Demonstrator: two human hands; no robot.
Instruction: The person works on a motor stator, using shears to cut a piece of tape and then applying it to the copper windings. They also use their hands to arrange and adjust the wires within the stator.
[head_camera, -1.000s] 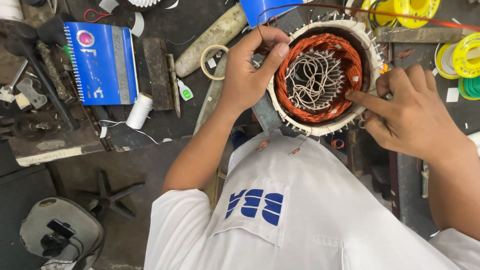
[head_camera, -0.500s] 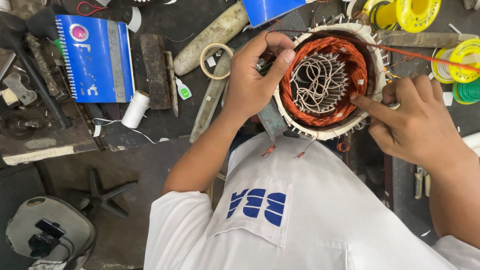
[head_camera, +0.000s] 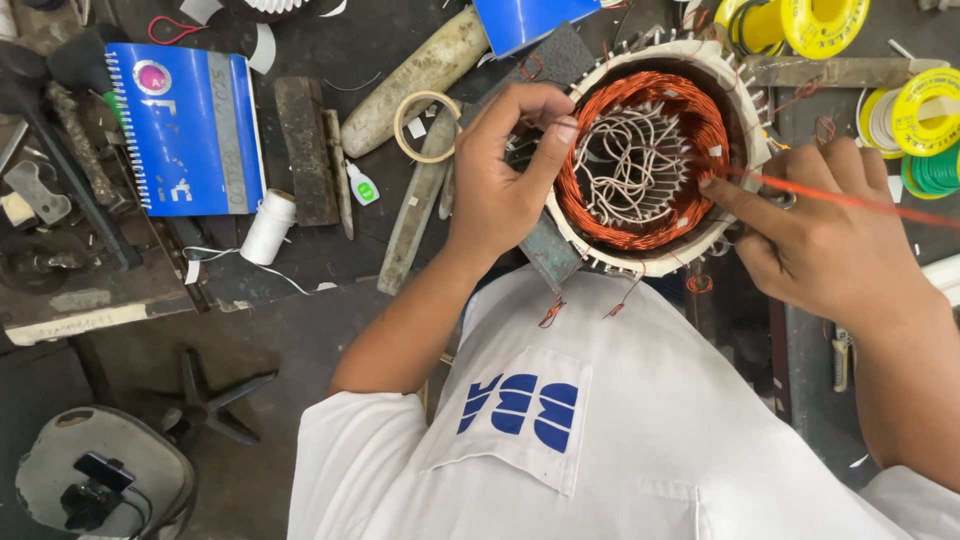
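Note:
A round motor stator (head_camera: 655, 160) with orange copper windings and white cords inside stands on the dark bench in front of me. My left hand (head_camera: 505, 165) rests on its left rim, thumb and forefinger pinched at the copper coil. My right hand (head_camera: 815, 235) sits at the right rim, forefinger pointing onto the winding, with a thin orange wire (head_camera: 880, 203) running from its fingers off to the right.
A blue spiral notebook (head_camera: 190, 125), a white thread spool (head_camera: 268, 227), a tape ring (head_camera: 427, 125), a pale wooden handle (head_camera: 420, 80) and metal bars lie left of the stator. Yellow and green wire reels (head_camera: 925, 125) are at the right. A stool (head_camera: 100, 480) stands below left.
My right forefinger has moved in from the outer rim onto the copper winding, and the orange wire now stretches out to the right. My left hand stays at the left rim.

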